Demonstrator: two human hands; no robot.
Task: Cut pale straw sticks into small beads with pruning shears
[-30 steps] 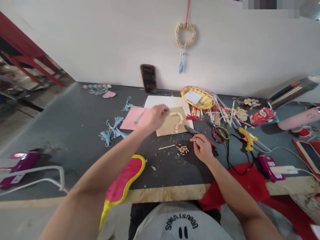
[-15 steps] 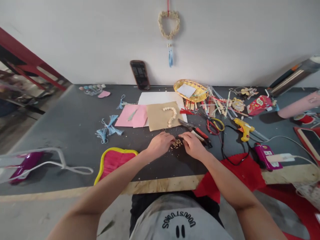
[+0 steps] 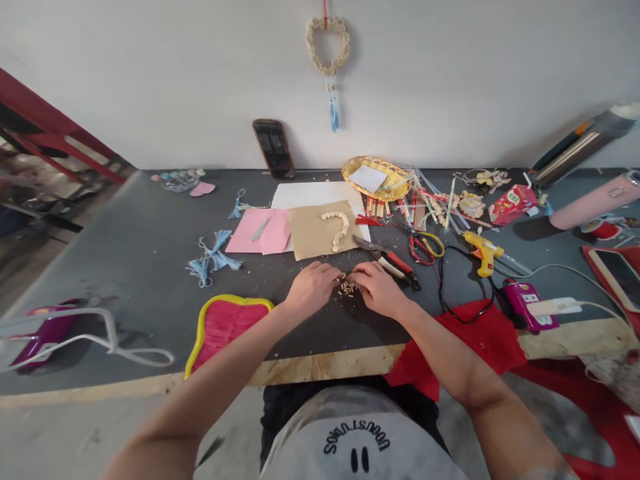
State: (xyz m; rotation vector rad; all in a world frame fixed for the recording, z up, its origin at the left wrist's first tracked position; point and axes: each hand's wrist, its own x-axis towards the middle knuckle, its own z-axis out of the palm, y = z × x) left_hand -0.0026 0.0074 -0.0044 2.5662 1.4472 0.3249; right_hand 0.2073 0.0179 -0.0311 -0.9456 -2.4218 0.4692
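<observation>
On brown paper [image 3: 310, 235]: beaded curve [image 3: 345, 227] is laid, apparently unfinished.
Loose pieces [image 3: 347, 288]: left unplaced between the hands.
Left hand [image 3: 314, 287], right hand [image 3: 377, 287]: half curled; anything held cannot be discerned.

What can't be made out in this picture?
All in the head view:
Whether the left hand or right hand grips anything: fingertips too small and bunched.
Count of the little pieces: too small, partly behind fingers.
Lower part of the pink pad: covered by the left forearm.
Top of the red cord: cut off by the upper edge.
</observation>
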